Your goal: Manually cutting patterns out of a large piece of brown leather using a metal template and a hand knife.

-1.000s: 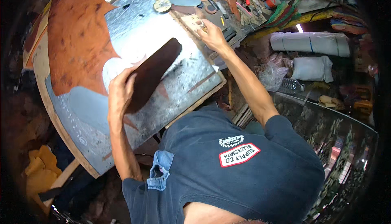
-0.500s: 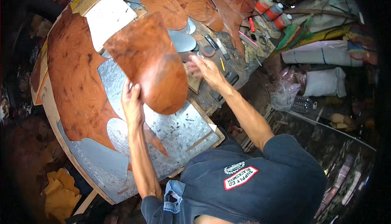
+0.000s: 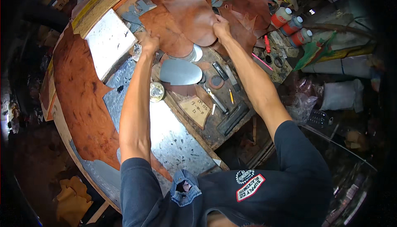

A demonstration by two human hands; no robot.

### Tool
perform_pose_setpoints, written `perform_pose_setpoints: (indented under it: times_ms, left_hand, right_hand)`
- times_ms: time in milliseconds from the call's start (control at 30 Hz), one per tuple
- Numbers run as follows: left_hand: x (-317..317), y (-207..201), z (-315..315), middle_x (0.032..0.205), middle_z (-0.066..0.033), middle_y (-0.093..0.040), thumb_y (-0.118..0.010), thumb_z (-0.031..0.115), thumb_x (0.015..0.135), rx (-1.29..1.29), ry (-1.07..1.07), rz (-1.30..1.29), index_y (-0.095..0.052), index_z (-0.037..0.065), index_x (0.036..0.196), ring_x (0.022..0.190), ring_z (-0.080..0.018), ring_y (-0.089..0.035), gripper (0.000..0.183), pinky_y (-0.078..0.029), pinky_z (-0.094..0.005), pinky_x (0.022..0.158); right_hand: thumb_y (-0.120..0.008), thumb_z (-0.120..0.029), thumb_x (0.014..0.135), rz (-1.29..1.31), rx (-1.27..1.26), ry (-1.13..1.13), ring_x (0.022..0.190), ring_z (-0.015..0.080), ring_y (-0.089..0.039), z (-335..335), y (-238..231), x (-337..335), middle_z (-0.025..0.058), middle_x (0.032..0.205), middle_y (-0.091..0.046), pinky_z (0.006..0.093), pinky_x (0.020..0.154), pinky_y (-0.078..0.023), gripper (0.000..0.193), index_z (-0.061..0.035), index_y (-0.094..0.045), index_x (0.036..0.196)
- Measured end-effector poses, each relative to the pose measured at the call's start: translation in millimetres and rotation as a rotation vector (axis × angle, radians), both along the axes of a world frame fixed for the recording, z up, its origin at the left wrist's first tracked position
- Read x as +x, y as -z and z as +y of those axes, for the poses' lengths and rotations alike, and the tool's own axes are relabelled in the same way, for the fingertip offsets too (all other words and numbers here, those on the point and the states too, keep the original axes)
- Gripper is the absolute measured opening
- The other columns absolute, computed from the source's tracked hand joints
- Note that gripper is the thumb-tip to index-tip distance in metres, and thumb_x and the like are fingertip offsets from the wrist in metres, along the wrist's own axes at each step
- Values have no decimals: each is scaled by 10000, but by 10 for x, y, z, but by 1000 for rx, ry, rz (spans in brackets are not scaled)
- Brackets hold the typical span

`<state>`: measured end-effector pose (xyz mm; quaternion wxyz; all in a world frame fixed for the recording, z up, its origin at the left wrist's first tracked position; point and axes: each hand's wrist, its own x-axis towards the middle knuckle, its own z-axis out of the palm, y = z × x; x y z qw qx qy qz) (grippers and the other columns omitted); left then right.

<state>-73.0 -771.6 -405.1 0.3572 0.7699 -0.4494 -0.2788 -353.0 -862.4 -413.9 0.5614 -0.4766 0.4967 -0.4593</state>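
Observation:
A smooth, paler brown leather piece (image 3: 193, 14) with a rounded near end lies over other leather at the far side of the bench. My right hand (image 3: 222, 28) pinches its right edge. Beside it, to the left, is an orange-brown leather piece (image 3: 161, 28), also round-ended. My left hand (image 3: 149, 43) is curled at that piece's left edge, close to grey scraps (image 3: 138, 14); what its fingers hold, if anything, is hidden. Nearer me lies a grey oval sheet (image 3: 180, 72).
A large brown hide (image 3: 80, 95) covers the left side, next to a white board (image 3: 108, 37). A round tin (image 3: 156, 91), a marked tan template (image 3: 194, 110), a yellow pencil (image 3: 231, 97) and a metal sheet (image 3: 178, 132) lie nearer. Red-labelled bottles (image 3: 281, 17) stand far right.
My left hand, which held a brown leather piece over the metal sheet, has moved away to the far side. My right hand, empty before, has moved there too and now grips a leather edge.

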Motion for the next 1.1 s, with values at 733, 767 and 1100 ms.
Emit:
perform_pose_setpoints:
  times_ms: [733,767,1100]
  left_hand:
    - [-415,-42,-431,1159,-177,-609,-515,-8,921,61,-103,966,-479,-65,1226,903,-262,-671,312,-594,-376,706]
    - [-403,-19,-401,1159,-177,-609,-515,-8,921,50,-103,969,-479,-65,1226,903,-262,-671,312,-594,-376,706]
    - [27,-947,729,1273,-110,-566,-544,-52,873,-430,110,882,-423,50,1343,1133,-196,-565,496,-448,-339,989]
  right_hand:
    - [-726,-252,819,543,249,-121,924,226,-630,-774,9,-426,150,1004,-679,352,817,-471,414,57,-632,1077]
    - [-695,-205,830,511,149,-114,958,234,-626,-717,0,-356,163,1035,-675,345,845,-467,411,56,-609,1135]
    - [-568,15,877,-5,-358,-192,1046,149,-576,285,-1033,-80,90,1165,-627,253,898,-440,437,21,-512,1310]
